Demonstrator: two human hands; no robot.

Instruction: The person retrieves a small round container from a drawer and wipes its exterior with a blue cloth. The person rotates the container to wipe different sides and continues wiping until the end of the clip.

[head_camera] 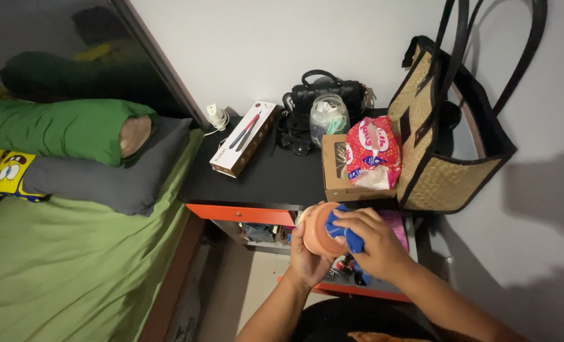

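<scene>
Gripping orange bowl: left hand beneath, right hand pressing blue cloth.

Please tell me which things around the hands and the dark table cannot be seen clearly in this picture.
Head view only:
- Orange round container: most of it is covered by the left hand and the blue cloth under the right hand.
- Shelf items below the table: dark, too small.
- Glass jar contents: blurred.
- Woven bag handles: cut by the top edge.
</scene>
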